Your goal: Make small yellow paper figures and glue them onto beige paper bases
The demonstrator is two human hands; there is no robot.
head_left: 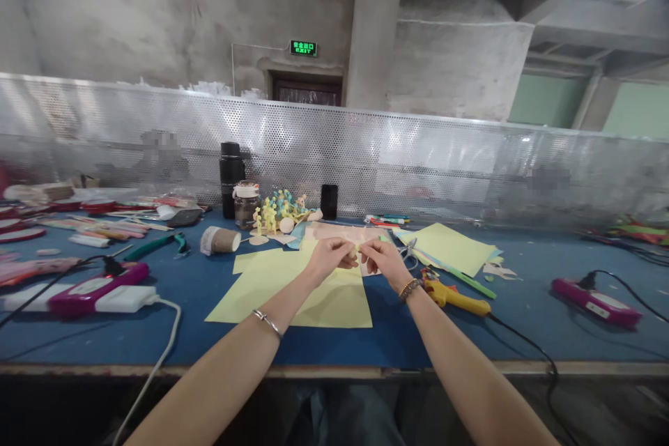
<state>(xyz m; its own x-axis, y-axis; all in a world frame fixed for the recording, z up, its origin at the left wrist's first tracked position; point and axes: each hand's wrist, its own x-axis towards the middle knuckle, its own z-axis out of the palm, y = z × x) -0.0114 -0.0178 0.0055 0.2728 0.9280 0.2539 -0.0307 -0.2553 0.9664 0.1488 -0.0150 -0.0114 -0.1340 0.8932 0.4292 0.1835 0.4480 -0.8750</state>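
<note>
Bare forearms (219, 369), yellow paper scrap (356, 251) pinched between left hand (328, 259) and right hand (385, 261)

On my feed the arms come in bare from the bottom of the view, with no sleeve on either forearm, ending in the left hand (329, 258) and the right hand (384, 261). A thin, polished silver bangle (267, 323) circles the left wrist, with a small clasp-like section I can't make out clearly. A dark beaded bracelet with gold-toned beads (410, 289) wraps the right wrist. Below, I can just make out dark blue denim trousers (334, 421).
</note>
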